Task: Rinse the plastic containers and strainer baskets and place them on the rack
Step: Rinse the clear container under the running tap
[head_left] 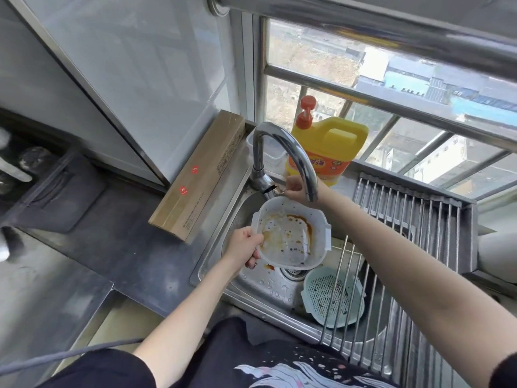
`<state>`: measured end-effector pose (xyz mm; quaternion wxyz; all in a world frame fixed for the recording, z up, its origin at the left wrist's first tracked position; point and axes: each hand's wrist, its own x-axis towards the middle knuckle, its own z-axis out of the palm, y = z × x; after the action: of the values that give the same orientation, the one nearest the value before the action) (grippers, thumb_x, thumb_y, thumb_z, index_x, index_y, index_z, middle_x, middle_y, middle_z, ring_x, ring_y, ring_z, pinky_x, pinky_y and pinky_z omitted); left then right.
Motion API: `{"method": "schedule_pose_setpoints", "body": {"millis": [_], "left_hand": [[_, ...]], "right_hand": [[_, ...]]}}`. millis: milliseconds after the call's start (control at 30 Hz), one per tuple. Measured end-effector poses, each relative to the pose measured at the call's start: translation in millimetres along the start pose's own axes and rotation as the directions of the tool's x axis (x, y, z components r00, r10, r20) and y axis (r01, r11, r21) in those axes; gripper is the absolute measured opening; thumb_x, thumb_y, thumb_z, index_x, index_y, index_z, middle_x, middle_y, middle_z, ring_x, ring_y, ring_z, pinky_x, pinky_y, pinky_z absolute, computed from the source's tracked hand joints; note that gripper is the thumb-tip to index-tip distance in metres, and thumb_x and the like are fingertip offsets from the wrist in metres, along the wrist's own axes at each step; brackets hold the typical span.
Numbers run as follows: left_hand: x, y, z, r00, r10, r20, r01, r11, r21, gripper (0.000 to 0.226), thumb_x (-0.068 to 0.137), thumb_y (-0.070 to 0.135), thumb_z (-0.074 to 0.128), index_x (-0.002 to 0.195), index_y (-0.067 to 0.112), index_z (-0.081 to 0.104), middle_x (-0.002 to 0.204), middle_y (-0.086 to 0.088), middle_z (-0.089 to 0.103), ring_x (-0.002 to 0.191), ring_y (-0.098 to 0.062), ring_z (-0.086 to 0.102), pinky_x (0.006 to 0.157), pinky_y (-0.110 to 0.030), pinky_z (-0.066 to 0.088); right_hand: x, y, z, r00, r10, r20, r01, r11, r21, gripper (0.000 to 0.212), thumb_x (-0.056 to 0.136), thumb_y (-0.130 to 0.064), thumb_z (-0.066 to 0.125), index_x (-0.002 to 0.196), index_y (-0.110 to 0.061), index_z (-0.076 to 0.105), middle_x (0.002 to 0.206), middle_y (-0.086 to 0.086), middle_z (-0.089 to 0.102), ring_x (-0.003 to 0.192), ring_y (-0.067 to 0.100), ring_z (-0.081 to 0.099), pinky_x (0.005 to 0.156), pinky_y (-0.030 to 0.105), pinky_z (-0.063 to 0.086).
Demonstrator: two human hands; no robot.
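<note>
My left hand (246,245) grips the left rim of a white plastic container (291,239) smeared with brown sauce, holding it over the steel sink (212,264) below the faucet spout. My right hand (295,189) reaches behind the curved faucet (282,152) and pinches its small handle at the base. A pale green strainer basket (333,301) lies in the sink bottom, partly under the rack's rods. The metal roll-up rack (405,225) spans the right half of the sink and holds nothing.
A yellow detergent jug (327,149) with an orange pump stands on the sill behind the faucet, next to a clear tub (268,152). A long cardboard box (201,175) lies on the dark counter left of the sink. The sink drain (292,273) sits under the container.
</note>
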<state>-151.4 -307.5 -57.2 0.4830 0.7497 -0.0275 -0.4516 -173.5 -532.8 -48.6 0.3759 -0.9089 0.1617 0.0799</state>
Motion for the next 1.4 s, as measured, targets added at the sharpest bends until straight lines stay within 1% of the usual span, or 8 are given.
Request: {"method": "schedule_pose_setpoints", "body": {"millis": [200, 367, 533, 667, 800, 967, 1267, 1400], "left_hand": [[4.8, -6.0, -2.8, 1.000, -0.014, 0.026, 0.013, 1.000, 0.021, 0.021, 0.088, 0.005, 0.051, 0.070, 0.010, 0.043, 0.045, -0.004, 0.048, 0.031, -0.011, 0.035, 0.033, -0.016, 0.026], [8.9, -9.1, -2.9, 0.998, 0.005, 0.069, -0.008, 0.999, 0.039, 0.021, 0.089, 0.006, 0.051, 0.071, 0.011, 0.043, 0.047, -0.004, 0.049, 0.032, -0.011, 0.035, 0.034, -0.018, 0.028], [12.6, -13.4, 3.7, 0.991, 0.016, 0.136, -0.024, 0.998, 0.060, 0.023, 0.090, 0.007, 0.054, 0.071, 0.011, 0.042, 0.045, -0.004, 0.050, 0.029, -0.009, 0.035, 0.034, -0.017, 0.025], [16.9, -18.0, 13.6, 0.977, 0.003, 0.212, -0.004, 1.000, 0.003, 0.019, 0.090, 0.007, 0.055, 0.075, 0.012, 0.043, 0.041, -0.001, 0.051, 0.027, -0.008, 0.034, 0.039, -0.021, 0.024], [17.9, -19.4, 19.4, 0.966, -0.021, 0.256, 0.041, 0.997, -0.071, 0.020, 0.091, 0.007, 0.054, 0.075, 0.013, 0.044, 0.040, 0.000, 0.048, 0.025, -0.008, 0.033, 0.036, -0.019, 0.025], [15.5, -13.5, 14.0, 0.951, -0.018, 0.307, -0.015, 0.994, 0.106, 0.023, 0.091, 0.035, 0.058, 0.086, 0.014, 0.051, 0.046, 0.004, 0.048, 0.031, -0.007, 0.033, 0.038, -0.020, 0.023], [20.8, -7.3, 15.1, 0.989, 0.102, 0.111, -0.124, 0.968, 0.216, 0.032, 0.098, 0.030, 0.038, 0.069, 0.017, 0.042, 0.059, 0.001, 0.040, 0.044, -0.009, 0.030, 0.041, -0.022, 0.023], [23.5, -0.7, 21.1, 0.982, 0.127, 0.140, -0.160, 0.951, 0.264, 0.031, 0.099, 0.031, 0.037, 0.072, 0.016, 0.040, 0.060, 0.000, 0.042, 0.046, -0.011, 0.034, 0.041, -0.022, 0.025]], "right_hand": [[-8.2, 1.9, 4.8, 0.999, 0.026, -0.029, -0.025, 0.999, 0.040, 0.026, 0.089, -0.016, 0.063, 0.066, -0.022, 0.053, 0.068, -0.010, 0.052, 0.065, 0.005, 0.048, 0.065, 0.026, 0.039], [-24.9, -0.6, 2.6, 0.986, 0.160, -0.055, -0.157, 0.986, 0.059, 0.022, 0.097, -0.020, 0.050, 0.110, -0.010, 0.066, 0.108, 0.004, 0.066, 0.101, 0.020, 0.060, 0.084, 0.029, 0.046], [-97.0, 14.0, 9.2, 0.825, 0.447, -0.346, -0.359, 0.887, 0.292, 0.035, 0.101, -0.025, 0.037, 0.128, -0.011, 0.055, 0.117, 0.008, 0.065, 0.099, 0.021, 0.060, 0.078, 0.027, 0.041], [-145.0, 19.3, 35.9, 0.762, 0.596, -0.253, -0.511, 0.794, 0.330, 0.035, 0.101, -0.036, 0.036, 0.120, -0.012, 0.053, 0.102, 0.003, 0.063, 0.084, 0.018, 0.059, 0.072, 0.031, 0.047], [-158.8, 15.8, 51.0, 0.751, 0.609, -0.254, -0.483, 0.770, 0.416, 0.027, 0.098, -0.034, 0.046, 0.099, -0.007, 0.051, 0.085, 0.004, 0.057, 0.072, 0.018, 0.050, 0.064, 0.032, 0.041], [-165.5, 11.4, 56.1, 0.698, 0.642, -0.316, -0.505, 0.755, 0.419, 0.027, 0.097, -0.029, 0.048, 0.081, -0.008, 0.048, 0.073, 0.003, 0.048, 0.064, 0.016, 0.042, 0.055, 0.028, 0.033], [-166.6, 3.0, 64.0, 0.668, 0.705, -0.235, -0.554, 0.683, 0.476, 0.025, 0.097, -0.025, 0.047, 0.076, -0.012, 0.045, 0.074, 0.000, 0.046, 0.067, 0.015, 0.043, 0.055, 0.027, 0.033], [-170.9, -1.2, 64.7, 0.632, 0.690, -0.353, -0.478, 0.705, 0.524, 0.027, 0.095, -0.026, 0.050, 0.080, -0.005, 0.052, 0.072, 0.004, 0.050, 0.065, 0.017, 0.044, 0.056, 0.030, 0.034]]}}
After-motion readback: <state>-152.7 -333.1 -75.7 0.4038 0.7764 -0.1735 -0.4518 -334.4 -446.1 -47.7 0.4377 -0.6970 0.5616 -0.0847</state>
